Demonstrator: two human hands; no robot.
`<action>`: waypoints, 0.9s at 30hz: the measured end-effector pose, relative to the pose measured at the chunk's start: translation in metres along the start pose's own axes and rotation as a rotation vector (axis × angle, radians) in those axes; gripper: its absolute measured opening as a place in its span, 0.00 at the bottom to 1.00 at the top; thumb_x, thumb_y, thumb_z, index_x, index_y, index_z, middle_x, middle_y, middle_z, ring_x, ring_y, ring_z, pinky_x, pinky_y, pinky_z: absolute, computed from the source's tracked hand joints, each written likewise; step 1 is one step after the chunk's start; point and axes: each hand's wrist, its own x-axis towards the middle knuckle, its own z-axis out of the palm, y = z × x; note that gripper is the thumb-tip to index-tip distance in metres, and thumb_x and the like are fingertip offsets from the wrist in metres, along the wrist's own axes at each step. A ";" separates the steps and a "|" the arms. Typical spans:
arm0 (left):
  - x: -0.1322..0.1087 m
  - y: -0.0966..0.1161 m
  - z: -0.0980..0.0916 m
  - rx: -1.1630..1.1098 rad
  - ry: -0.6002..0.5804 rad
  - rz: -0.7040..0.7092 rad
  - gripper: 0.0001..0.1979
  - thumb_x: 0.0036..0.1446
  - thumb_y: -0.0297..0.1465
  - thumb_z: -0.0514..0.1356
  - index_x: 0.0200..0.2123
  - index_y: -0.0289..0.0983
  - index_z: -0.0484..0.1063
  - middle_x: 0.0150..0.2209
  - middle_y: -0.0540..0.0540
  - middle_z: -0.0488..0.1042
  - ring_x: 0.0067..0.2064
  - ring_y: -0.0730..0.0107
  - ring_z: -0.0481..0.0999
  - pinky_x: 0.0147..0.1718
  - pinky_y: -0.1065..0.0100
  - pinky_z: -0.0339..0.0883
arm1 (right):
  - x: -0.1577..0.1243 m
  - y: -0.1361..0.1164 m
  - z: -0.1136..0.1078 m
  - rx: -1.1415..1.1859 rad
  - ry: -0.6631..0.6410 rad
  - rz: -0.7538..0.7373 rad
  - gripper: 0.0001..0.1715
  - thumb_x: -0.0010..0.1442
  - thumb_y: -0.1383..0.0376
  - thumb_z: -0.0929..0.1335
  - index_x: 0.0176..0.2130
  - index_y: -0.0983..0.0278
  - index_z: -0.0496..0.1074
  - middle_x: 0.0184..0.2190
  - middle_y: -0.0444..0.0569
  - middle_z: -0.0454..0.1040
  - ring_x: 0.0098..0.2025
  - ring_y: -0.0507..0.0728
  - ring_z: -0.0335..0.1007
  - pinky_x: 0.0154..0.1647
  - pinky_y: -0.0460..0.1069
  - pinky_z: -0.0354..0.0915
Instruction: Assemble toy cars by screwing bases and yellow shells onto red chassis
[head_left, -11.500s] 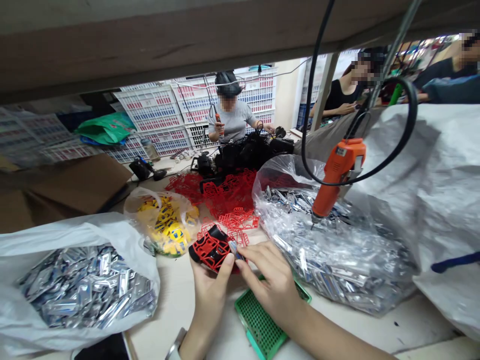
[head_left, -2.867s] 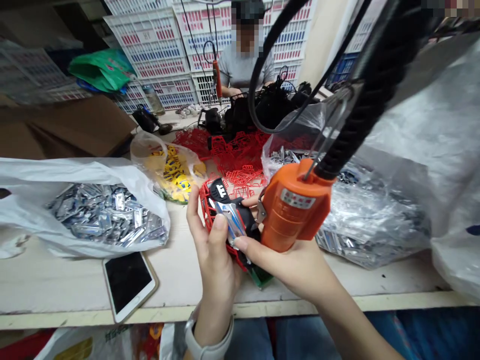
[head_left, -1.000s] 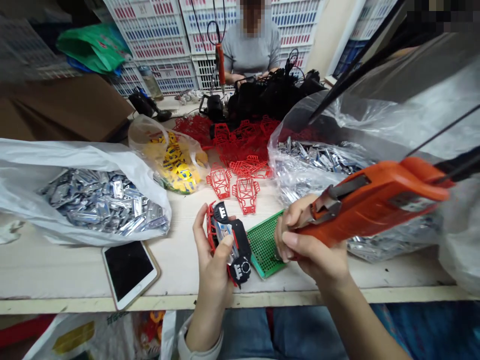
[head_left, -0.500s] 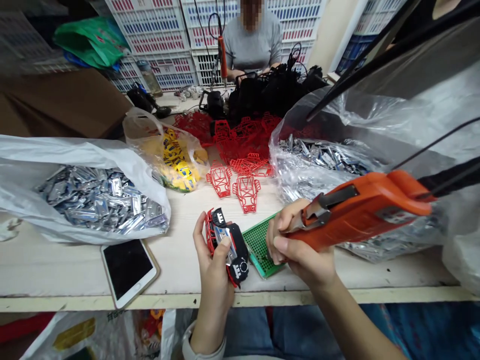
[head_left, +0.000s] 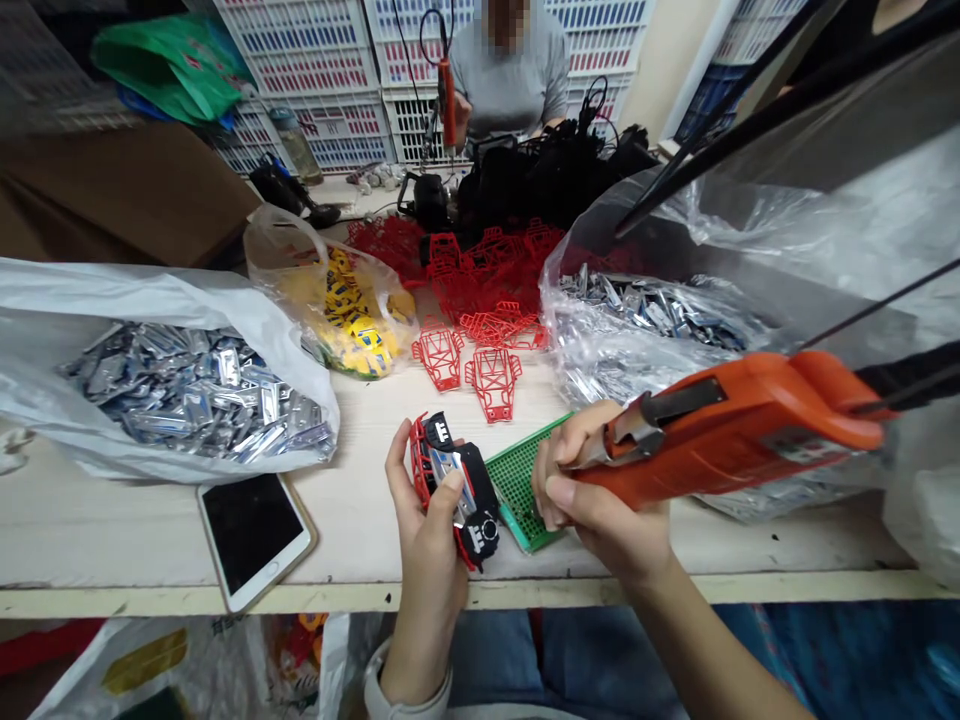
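A toy car (head_left: 472, 478) with a red cage frame, black body and silver strip lies tilted in my left hand (head_left: 429, 540), thumb pressed on the silver part. My right hand (head_left: 592, 490) is wrapped round the front of an orange electric screwdriver (head_left: 720, 425), whose cable runs off to the right. The screwdriver's tip is hidden behind my fingers. Just beneath that hand lies a green perforated tray (head_left: 521, 480), partly covered by it. Beyond my hands, two red cage frames (head_left: 493, 383) lie flat on the table.
Bags of silver parts stand at left (head_left: 202, 395) and right (head_left: 637, 310). A bag of yellow parts (head_left: 360, 330) and a pile of red frames (head_left: 487, 270) lie farther back. A phone (head_left: 255, 535) rests near the table's front edge. Opposite sits a person (head_left: 510, 85) behind black parts.
The screwdriver's rear end has shifted slightly right and down. My left hand and the toy car are nearly still. Across the table, the person's hand has risen to the hanging orange screwdriver.
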 end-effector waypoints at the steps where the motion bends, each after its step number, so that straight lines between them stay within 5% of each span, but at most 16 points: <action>1: 0.000 0.000 0.000 -0.001 -0.004 -0.002 0.43 0.51 0.42 0.73 0.68 0.54 0.60 0.61 0.45 0.76 0.60 0.54 0.78 0.58 0.58 0.73 | 0.000 0.001 0.000 -0.003 0.005 0.002 0.10 0.57 0.65 0.74 0.36 0.58 0.68 0.19 0.35 0.63 0.16 0.50 0.62 0.15 0.45 0.60; 9: 0.001 0.000 -0.001 0.002 0.008 -0.008 0.42 0.52 0.41 0.73 0.68 0.55 0.60 0.60 0.47 0.76 0.49 0.62 0.83 0.46 0.65 0.78 | 0.006 -0.021 0.003 -0.006 0.058 -0.063 0.13 0.58 0.60 0.77 0.36 0.56 0.69 0.21 0.35 0.65 0.16 0.50 0.63 0.17 0.47 0.61; 15: 0.002 0.001 0.001 -0.021 0.019 -0.006 0.41 0.50 0.40 0.75 0.66 0.54 0.63 0.60 0.47 0.76 0.49 0.65 0.82 0.45 0.68 0.77 | 0.029 -0.060 0.035 0.107 0.234 -0.274 0.14 0.58 0.66 0.73 0.31 0.55 0.63 0.14 0.35 0.61 0.14 0.50 0.58 0.16 0.47 0.58; 19: 0.002 0.000 0.001 -0.015 0.020 0.030 0.41 0.49 0.40 0.75 0.65 0.52 0.64 0.61 0.46 0.75 0.54 0.60 0.81 0.50 0.66 0.76 | 0.041 -0.051 0.055 0.138 0.303 -0.328 0.12 0.58 0.64 0.68 0.32 0.55 0.58 0.14 0.34 0.56 0.12 0.50 0.53 0.15 0.48 0.54; 27: -0.001 0.002 0.003 0.017 0.021 0.031 0.42 0.49 0.44 0.74 0.65 0.51 0.63 0.62 0.44 0.74 0.56 0.58 0.78 0.55 0.62 0.72 | 0.045 -0.030 0.058 0.269 0.179 -0.367 0.12 0.54 0.71 0.68 0.35 0.56 0.62 0.16 0.34 0.60 0.13 0.50 0.54 0.17 0.46 0.56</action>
